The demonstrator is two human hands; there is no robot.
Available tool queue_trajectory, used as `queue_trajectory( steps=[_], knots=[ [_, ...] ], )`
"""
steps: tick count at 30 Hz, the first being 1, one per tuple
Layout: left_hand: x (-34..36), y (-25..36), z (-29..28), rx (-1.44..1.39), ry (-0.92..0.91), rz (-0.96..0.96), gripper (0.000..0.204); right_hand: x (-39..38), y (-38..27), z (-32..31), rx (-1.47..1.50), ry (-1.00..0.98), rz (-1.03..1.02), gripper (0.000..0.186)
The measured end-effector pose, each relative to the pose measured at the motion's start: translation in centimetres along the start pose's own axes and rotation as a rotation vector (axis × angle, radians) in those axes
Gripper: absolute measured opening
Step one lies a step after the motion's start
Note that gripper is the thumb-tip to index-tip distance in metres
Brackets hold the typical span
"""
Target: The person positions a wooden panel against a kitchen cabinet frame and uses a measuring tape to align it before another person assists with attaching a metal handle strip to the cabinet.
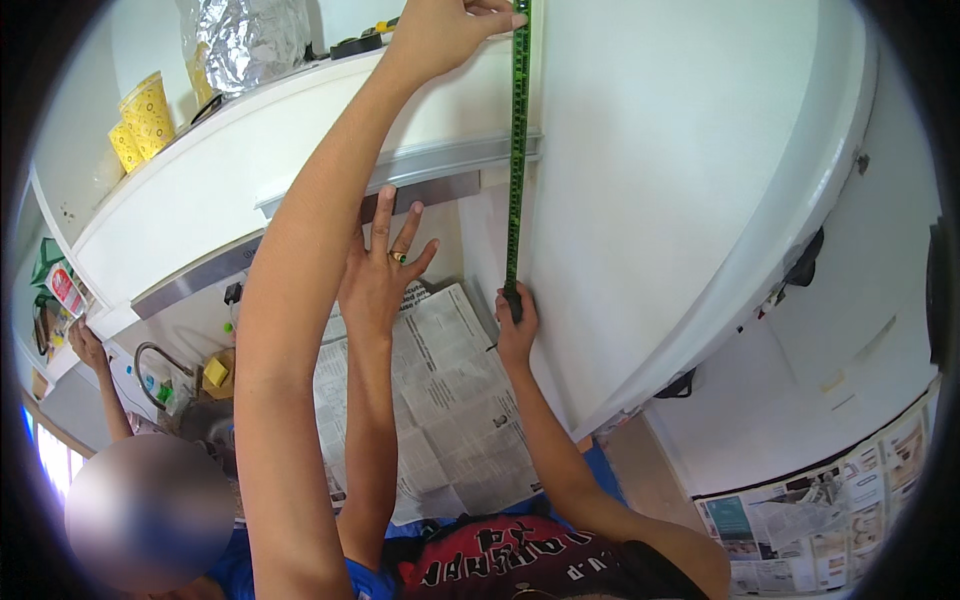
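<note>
A green measuring tape [518, 130] with dark markings runs straight up and down along the edge of a large white panel. My left hand [445, 38] is raised at the top, its thumb and fingers closed at the tape's upper part; the tape's top end is out of view. Lower down, my right hand [517, 325] grips the dark lower end of the tape [513, 300]. Between my arms, a co-worker's hand with a ring [385, 265] spreads its fingers near the underside of the white cabinet.
A white cabinet ledge [350, 115] holds yellow cups [148, 112] and a foil-like bag [245, 45]. Newspaper [430, 390] covers the counter beside a sink tap [160, 352]. The white panel [660, 180] stands to the right. A co-worker [150, 515] is at lower left.
</note>
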State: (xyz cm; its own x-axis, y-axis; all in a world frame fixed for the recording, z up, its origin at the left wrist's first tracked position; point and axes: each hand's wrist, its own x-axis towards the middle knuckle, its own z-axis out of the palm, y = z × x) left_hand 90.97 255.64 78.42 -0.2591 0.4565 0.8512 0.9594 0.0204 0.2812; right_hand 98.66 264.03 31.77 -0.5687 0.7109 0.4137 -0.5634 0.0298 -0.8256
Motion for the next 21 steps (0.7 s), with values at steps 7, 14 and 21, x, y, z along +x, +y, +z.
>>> queue_trajectory(
  steps=[7,14,21],
  knots=[
    [0.4,-0.3,0.7,-0.127,-0.035,-0.051,0.033,-0.3,0.4,0.1,0.027,0.071,0.045,0.032],
    [-0.3,-0.4,0.3,0.005,-0.068,-0.029,0.027,-0.9,-0.3,1.6,0.016,0.152,0.046,0.035],
    [-1.4,-1.1,0.8,0.353,-0.053,0.108,0.024,-2.8,0.0,0.4,-0.029,0.225,0.153,0.033]
  ],
)
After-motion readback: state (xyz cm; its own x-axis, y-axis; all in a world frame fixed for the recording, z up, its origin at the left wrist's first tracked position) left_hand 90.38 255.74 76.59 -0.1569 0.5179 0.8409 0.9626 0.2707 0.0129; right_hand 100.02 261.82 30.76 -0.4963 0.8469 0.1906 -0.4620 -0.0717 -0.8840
